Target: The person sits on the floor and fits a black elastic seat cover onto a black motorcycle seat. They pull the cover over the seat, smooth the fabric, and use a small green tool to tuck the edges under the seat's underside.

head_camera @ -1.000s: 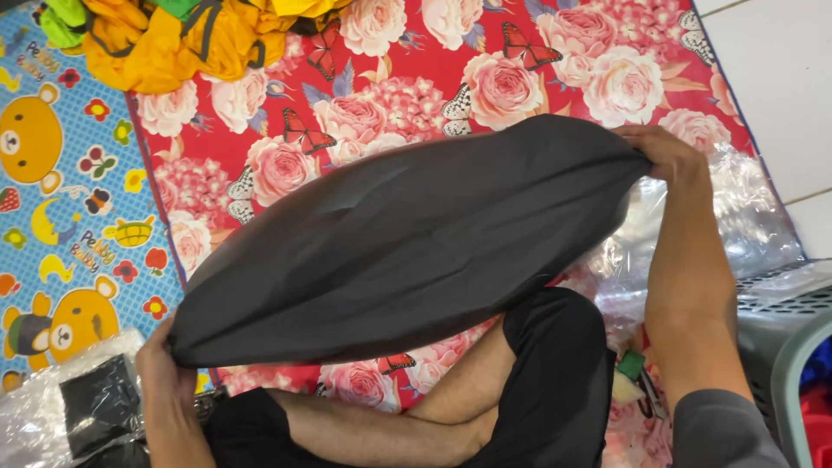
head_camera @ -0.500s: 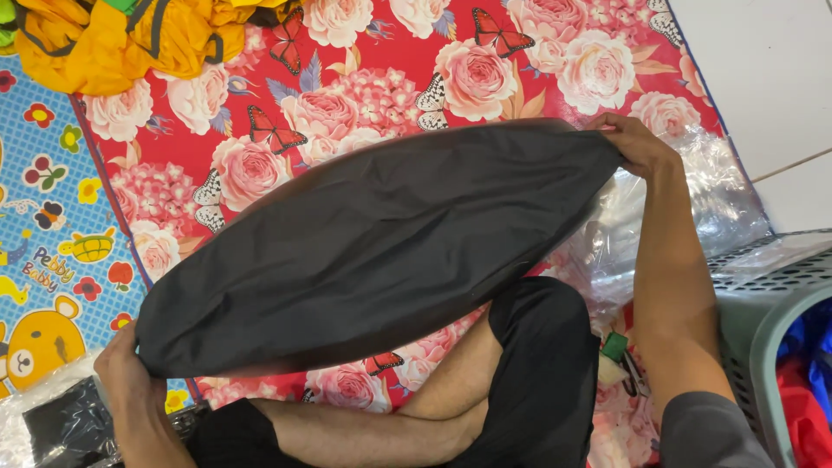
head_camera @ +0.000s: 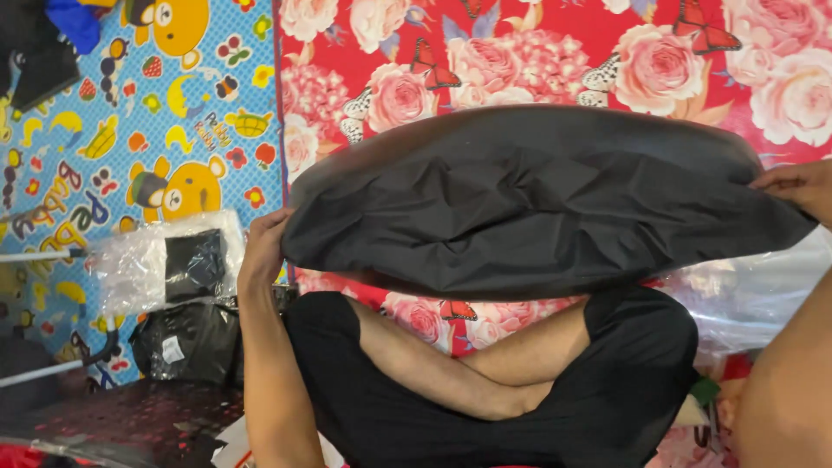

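I hold a dark grey cloth (head_camera: 537, 204) stretched out flat in the air above my crossed legs. My left hand (head_camera: 263, 251) grips its left end with fingers curled over the edge. At the right edge of the view my right hand (head_camera: 802, 186) pinches the cloth's right corner. The cloth billows and hides the red floral mat (head_camera: 537, 61) under its middle.
A blue cartoon-print mat (head_camera: 147, 130) lies to the left. Clear plastic bags with folded black garments (head_camera: 186, 269) sit by my left elbow. An empty clear plastic bag (head_camera: 754, 295) lies under my right arm. Dark clothes (head_camera: 39, 52) lie at the top left.
The view has swung left, so the yellow clothes and grey basket are gone. The cloth has levelled out and shifted right, still held at both ends.
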